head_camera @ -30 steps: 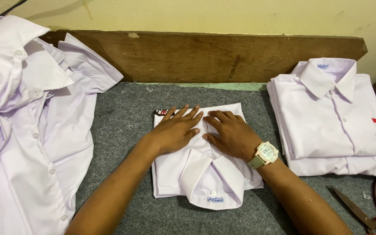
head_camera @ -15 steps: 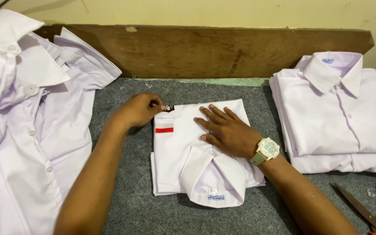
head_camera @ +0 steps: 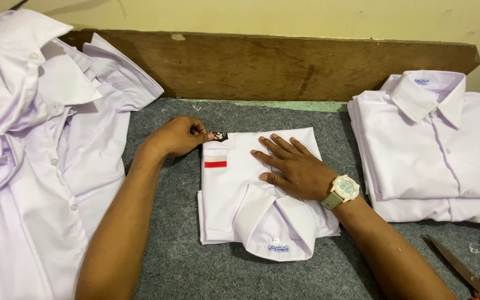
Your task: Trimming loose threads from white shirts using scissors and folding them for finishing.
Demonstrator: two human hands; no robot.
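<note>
1. Left hand (head_camera: 181,135) has slid off the middle of the folded white shirt (head_camera: 262,189) and now pinches its top-left corner, by the dark tag.
2. That uncovered the red-and-white patch (head_camera: 215,161).
3. Right hand (head_camera: 298,169) is still spread flat on the shirt, mid-table (head_camera: 173,222).
4. Looks like tidying the fold. Folded stack (head_camera: 434,150) sits right, loose shirts (head_camera: 34,144) left.

I see a white folded shirt (head_camera: 251,189) at centre, with a red-and-white striped patch (head_camera: 215,161) and a black, white and red badge (head_camera: 219,136) at its eleven o'clock corner. The tabletop (head_camera: 168,222) is speckled grey felt. At three o'clock the shirt stack (head_camera: 434,150) is white with a red patch. At five o'clock, scissors (head_camera: 473,278) have orange handles. The wristwatch (head_camera: 344,190) is pale green.
</note>
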